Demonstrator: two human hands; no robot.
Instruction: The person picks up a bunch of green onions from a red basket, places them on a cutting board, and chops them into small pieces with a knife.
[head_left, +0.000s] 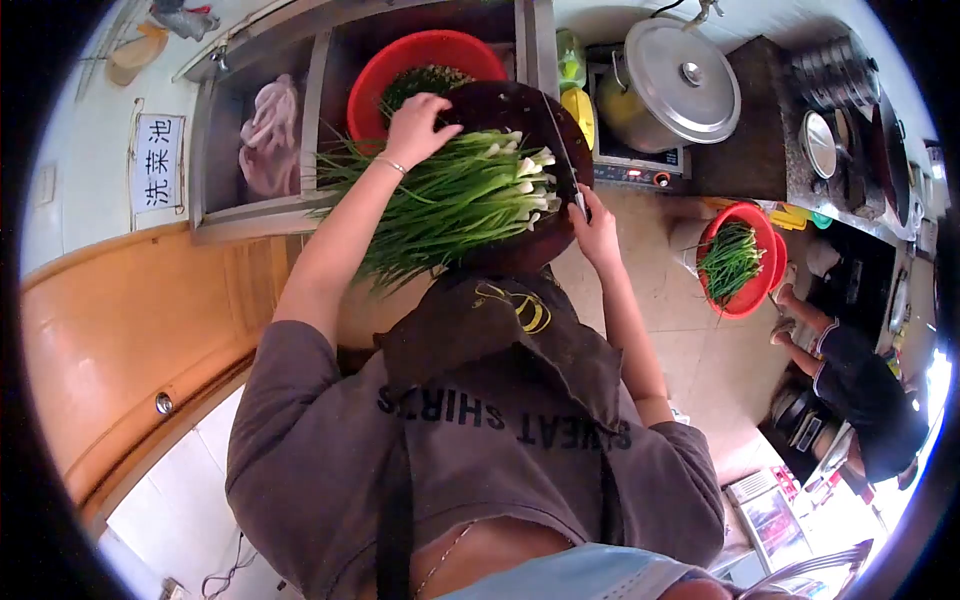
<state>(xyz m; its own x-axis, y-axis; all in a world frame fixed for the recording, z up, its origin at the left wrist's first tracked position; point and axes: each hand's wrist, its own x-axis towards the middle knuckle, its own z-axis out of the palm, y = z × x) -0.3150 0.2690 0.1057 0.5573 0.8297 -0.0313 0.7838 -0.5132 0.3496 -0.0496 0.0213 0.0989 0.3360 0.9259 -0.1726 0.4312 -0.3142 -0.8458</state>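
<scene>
A big bunch of scallions [450, 200] lies across a dark round chopping board [535, 110], white root ends to the right and green tops hanging past the left side. My left hand [420, 128] is at the far edge of the bunch, thumb apart from the fingers, with nothing seen in its grasp. My right hand [597, 235] is closed around the handle of a knife [562, 140]. Its blade points away from me along the board's right side, beside the white ends. Behind the board, a red basin [430, 45] holds chopped greens [420, 82].
Pale meat [270, 135] lies in the sink [228, 100] at left. A lidded steel pot [682, 85] stands on a cooker [635, 172] at right. Another red basin [752, 305] with scallions is on the floor, near another person [865, 395].
</scene>
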